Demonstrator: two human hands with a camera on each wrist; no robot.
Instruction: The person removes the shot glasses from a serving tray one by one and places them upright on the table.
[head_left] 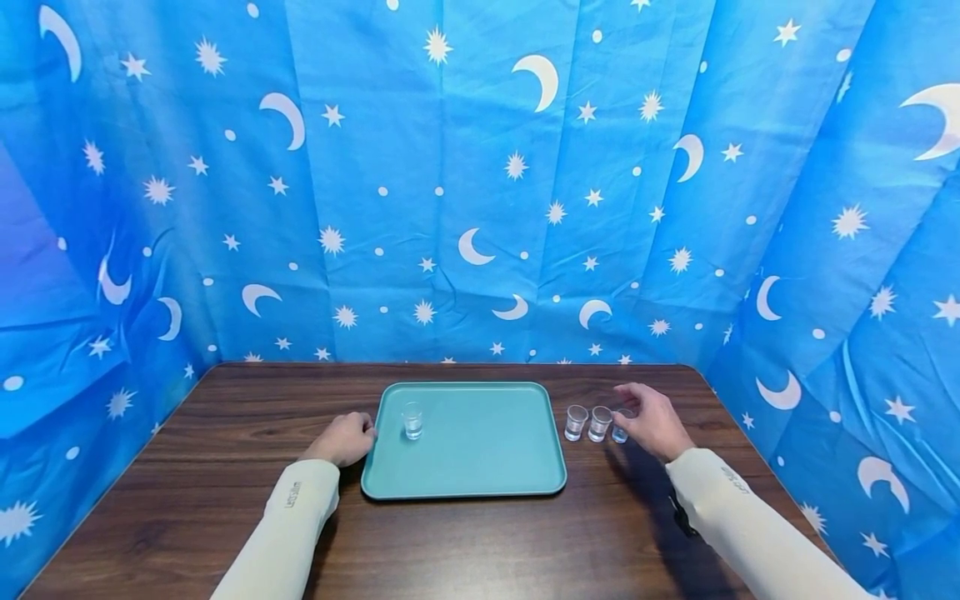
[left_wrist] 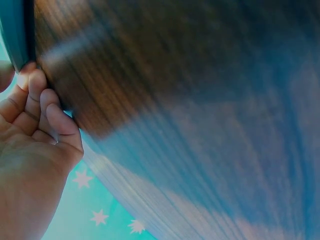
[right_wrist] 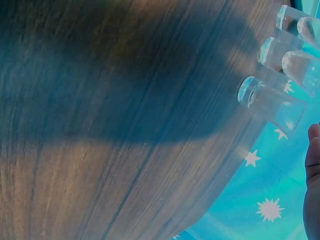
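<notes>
My left hand [head_left: 345, 439] holds the left edge of a teal rectangular tray [head_left: 480, 442]. In the left wrist view its fingers [left_wrist: 37, 92] are curled at the tray's rim. One small clear shot glass [head_left: 412, 421] stands upright on the left part of the tray. To the tray's right, three more stand in a row on the table: a near-tray shot glass [head_left: 576, 423], a middle shot glass [head_left: 599, 424] and a rightmost shot glass [right_wrist: 272, 105]. My right hand [head_left: 652, 421] hovers at the rightmost one, thumb and fingers apart, partly covering it in the head view.
The dark wood-grain table [head_left: 480, 542] carries the tray and glasses. A blue curtain [head_left: 480, 183] with white moons and stars surrounds its back and sides.
</notes>
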